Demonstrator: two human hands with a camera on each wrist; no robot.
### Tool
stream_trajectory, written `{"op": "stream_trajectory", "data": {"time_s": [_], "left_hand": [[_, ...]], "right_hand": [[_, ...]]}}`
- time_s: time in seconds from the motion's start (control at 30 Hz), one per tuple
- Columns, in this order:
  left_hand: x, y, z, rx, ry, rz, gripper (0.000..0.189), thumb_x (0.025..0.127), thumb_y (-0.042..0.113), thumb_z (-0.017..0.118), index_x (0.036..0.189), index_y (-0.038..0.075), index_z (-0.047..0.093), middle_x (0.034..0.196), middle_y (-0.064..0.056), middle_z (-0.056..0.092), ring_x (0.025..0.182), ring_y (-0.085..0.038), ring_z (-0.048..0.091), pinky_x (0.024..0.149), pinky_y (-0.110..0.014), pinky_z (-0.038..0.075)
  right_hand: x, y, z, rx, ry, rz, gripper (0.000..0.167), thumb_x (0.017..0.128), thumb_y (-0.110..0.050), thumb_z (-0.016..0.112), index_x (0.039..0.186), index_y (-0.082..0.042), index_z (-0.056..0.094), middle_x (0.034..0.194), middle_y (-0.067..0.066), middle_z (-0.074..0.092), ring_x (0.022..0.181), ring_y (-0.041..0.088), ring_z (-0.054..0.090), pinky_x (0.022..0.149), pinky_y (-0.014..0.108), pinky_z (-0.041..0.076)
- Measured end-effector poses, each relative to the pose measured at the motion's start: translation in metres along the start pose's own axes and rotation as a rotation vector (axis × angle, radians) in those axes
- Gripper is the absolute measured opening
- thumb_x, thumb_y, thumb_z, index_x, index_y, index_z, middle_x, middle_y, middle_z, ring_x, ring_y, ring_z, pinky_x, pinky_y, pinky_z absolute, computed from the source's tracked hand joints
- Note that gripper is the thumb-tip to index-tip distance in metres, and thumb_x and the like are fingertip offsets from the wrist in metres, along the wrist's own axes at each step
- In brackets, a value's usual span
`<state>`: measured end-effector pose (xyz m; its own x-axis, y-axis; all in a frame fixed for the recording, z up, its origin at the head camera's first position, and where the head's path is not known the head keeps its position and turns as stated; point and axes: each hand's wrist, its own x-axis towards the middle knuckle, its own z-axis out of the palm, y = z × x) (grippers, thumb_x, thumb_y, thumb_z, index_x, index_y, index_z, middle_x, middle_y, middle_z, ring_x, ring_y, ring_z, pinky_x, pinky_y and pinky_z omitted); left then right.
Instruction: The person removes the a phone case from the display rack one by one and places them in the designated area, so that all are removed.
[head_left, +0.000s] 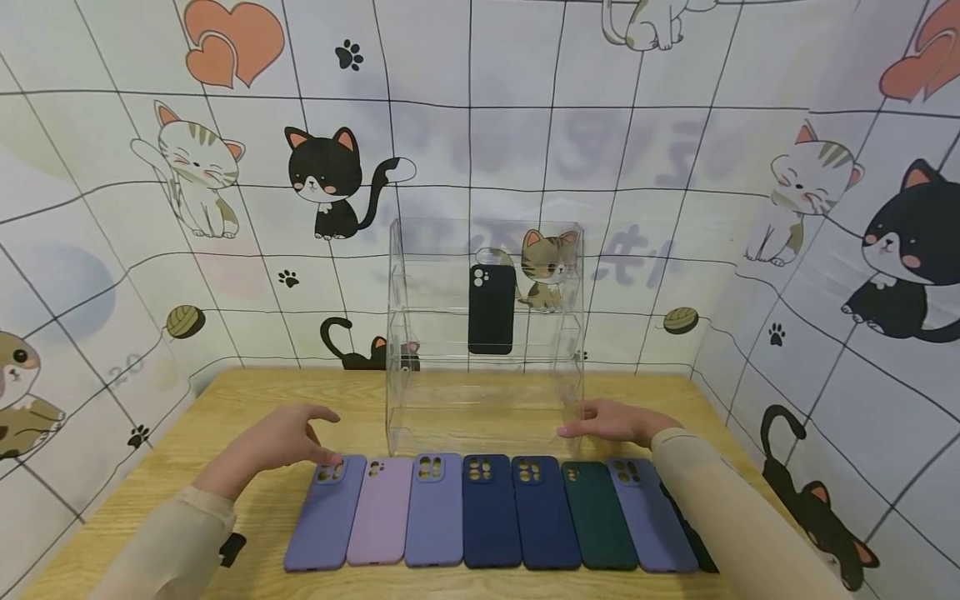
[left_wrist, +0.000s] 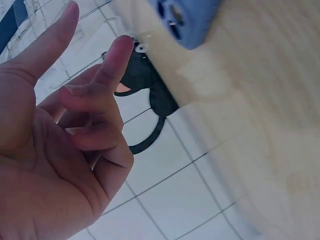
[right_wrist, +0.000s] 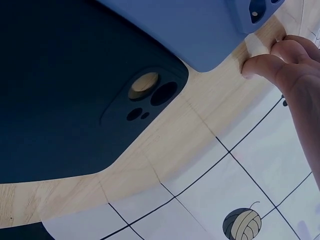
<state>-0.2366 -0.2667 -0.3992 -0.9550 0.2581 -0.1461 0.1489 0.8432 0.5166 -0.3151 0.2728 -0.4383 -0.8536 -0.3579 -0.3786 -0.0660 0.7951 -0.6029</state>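
A clear stepped display rack (head_left: 487, 392) stands on the table, with a black phone case (head_left: 491, 310) upright on one tier. My right hand (head_left: 615, 421) grips the rack's lower right side; its bent fingers (right_wrist: 262, 65) show low over the wood in the right wrist view. My left hand (head_left: 288, 437) is at the top of the leftmost purple phone case (head_left: 322, 521), fingers loosely bent. In the left wrist view this hand (left_wrist: 75, 130) holds nothing. A dark phone case (right_wrist: 65, 95) lies partly under my right forearm.
In front of the rack lie a pink case (head_left: 380, 512), a lavender case (head_left: 434, 517), navy cases (head_left: 492, 517), a green case (head_left: 600, 517) and another purple case (head_left: 660, 529). Behind the table (head_left: 262, 387) hangs a cat-patterned cloth (head_left: 510, 150).
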Motion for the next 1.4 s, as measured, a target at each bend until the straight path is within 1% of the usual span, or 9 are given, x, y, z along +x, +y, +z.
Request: {"op": "stream_trajectory", "data": {"time_s": [0.13,0.33,0.5,0.63,0.77,0.87,1.13,1.3,1.4], "left_hand": [[0.006,0.015,-0.01,0.031,0.018,0.028,0.079,0.083,0.037,0.093,0.146,0.003,0.061,0.101,-0.008,0.08,0.089,-0.02,0.074,0.071,-0.04,0.059],[0.017,0.041,-0.027,-0.005,0.042,0.098,0.078,0.086,0.037,0.091,0.148,0.003,0.059,0.103,-0.01,0.08,0.089,-0.022,0.075,0.073,-0.041,0.061],[0.028,0.075,-0.046,0.045,0.128,0.15,0.075,0.091,0.035,0.086,0.153,0.007,0.056,0.102,-0.008,0.081,0.092,-0.024,0.076,0.083,-0.048,0.062],[0.038,0.104,-0.058,0.066,0.193,0.189,0.077,0.093,0.038,0.084,0.159,0.015,0.05,0.105,-0.006,0.081,0.107,-0.03,0.075,0.095,-0.053,0.059],[0.051,0.133,-0.064,0.055,0.216,0.227,0.082,0.094,0.041,0.083,0.163,0.022,0.044,0.109,-0.005,0.082,0.125,-0.037,0.068,0.106,-0.059,0.054],[0.062,0.152,-0.066,0.037,0.227,0.243,0.085,0.093,0.042,0.084,0.164,0.025,0.041,0.11,-0.005,0.082,0.129,-0.037,0.066,0.109,-0.06,0.053],[0.102,0.185,-0.062,-0.063,0.264,0.278,0.084,0.093,0.037,0.084,0.165,0.028,0.04,0.105,-0.007,0.076,0.097,-0.028,0.07,0.092,-0.048,0.057],[0.125,0.2,-0.052,-0.01,0.289,0.28,0.092,0.093,0.035,0.085,0.169,0.029,0.031,0.105,-0.004,0.076,0.093,-0.025,0.07,0.089,-0.046,0.057],[0.134,0.208,-0.049,0.023,0.309,0.257,0.102,0.093,0.034,0.085,0.171,0.033,0.02,0.101,-0.003,0.076,0.086,-0.025,0.07,0.079,-0.043,0.058]], "right_hand": [[-0.001,0.0,0.0,-0.011,0.007,0.009,0.1,0.094,-0.068,0.069,0.168,-0.011,0.033,0.171,0.026,0.034,0.158,0.053,0.031,0.119,0.07,0.039],[0.001,0.001,0.0,-0.029,0.016,0.029,0.104,0.096,-0.072,0.064,0.167,-0.004,0.032,0.17,0.028,0.034,0.156,0.055,0.033,0.118,0.07,0.04],[-0.001,0.0,0.0,-0.025,0.017,0.042,0.11,0.095,-0.074,0.063,0.167,0.001,0.027,0.169,0.03,0.034,0.156,0.055,0.033,0.118,0.07,0.039],[-0.001,-0.001,-0.001,-0.017,0.015,0.044,0.111,0.093,-0.075,0.065,0.166,0.001,0.029,0.169,0.03,0.035,0.155,0.055,0.034,0.118,0.07,0.04],[0.001,-0.001,0.0,-0.023,0.016,0.036,0.109,0.092,-0.076,0.066,0.165,-0.001,0.035,0.169,0.028,0.036,0.155,0.054,0.035,0.118,0.069,0.041],[0.002,0.0,0.001,-0.024,0.013,0.024,0.107,0.093,-0.075,0.065,0.165,-0.001,0.035,0.169,0.028,0.037,0.155,0.053,0.035,0.118,0.069,0.041],[0.0,0.001,0.001,-0.027,0.015,0.029,0.104,0.097,-0.071,0.062,0.167,-0.001,0.03,0.168,0.03,0.036,0.155,0.053,0.035,0.118,0.069,0.04],[0.0,-0.001,0.001,-0.027,0.015,0.029,0.104,0.096,-0.072,0.063,0.165,-0.001,0.034,0.169,0.028,0.036,0.155,0.053,0.036,0.118,0.068,0.041],[0.0,-0.001,0.002,-0.03,0.017,0.026,0.104,0.096,-0.073,0.062,0.166,-0.001,0.033,0.169,0.028,0.036,0.155,0.052,0.036,0.118,0.069,0.041]]}}
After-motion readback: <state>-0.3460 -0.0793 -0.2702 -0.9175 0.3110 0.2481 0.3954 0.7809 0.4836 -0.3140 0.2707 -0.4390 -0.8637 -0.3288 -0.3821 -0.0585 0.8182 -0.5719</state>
